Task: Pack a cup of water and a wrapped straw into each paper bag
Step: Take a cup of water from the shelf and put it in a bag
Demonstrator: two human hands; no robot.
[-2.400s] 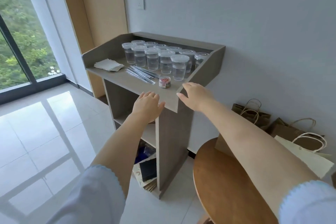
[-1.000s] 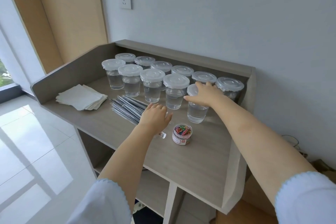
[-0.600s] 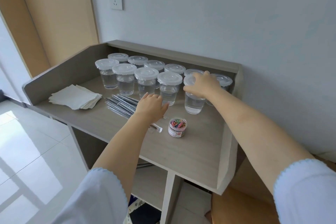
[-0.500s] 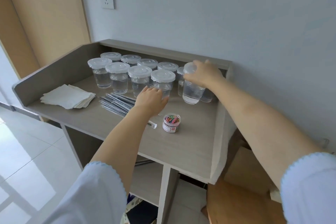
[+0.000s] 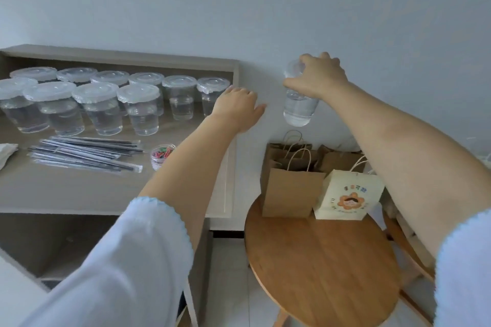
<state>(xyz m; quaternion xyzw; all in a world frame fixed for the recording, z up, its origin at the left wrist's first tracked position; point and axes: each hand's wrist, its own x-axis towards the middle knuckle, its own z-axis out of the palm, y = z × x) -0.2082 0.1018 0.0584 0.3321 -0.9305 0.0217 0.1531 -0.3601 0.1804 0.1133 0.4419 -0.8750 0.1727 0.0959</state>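
A person's right hand (image 5: 316, 75) grasps a lidded clear cup of water (image 5: 299, 103) by its rim from above, holding it in the air over a group of paper bags (image 5: 292, 188) that stand at the back of a round wooden table (image 5: 318, 260). The left hand (image 5: 237, 107) is released, fingers spread, hovering by the right edge of the bench (image 5: 79, 191) and holding nothing. Packing seems barely started: no cup is seen inside any bag, and whether the bags hold anything cannot be told. One cream bag (image 5: 348, 195) carries a printed flower face. On the bench, ten more lidded cups (image 5: 98, 106) stand in two rows, each partly filled with water. In front lie a pile of wrapped straws (image 5: 85, 152) and a small tub of coloured paper clips (image 5: 160, 155).
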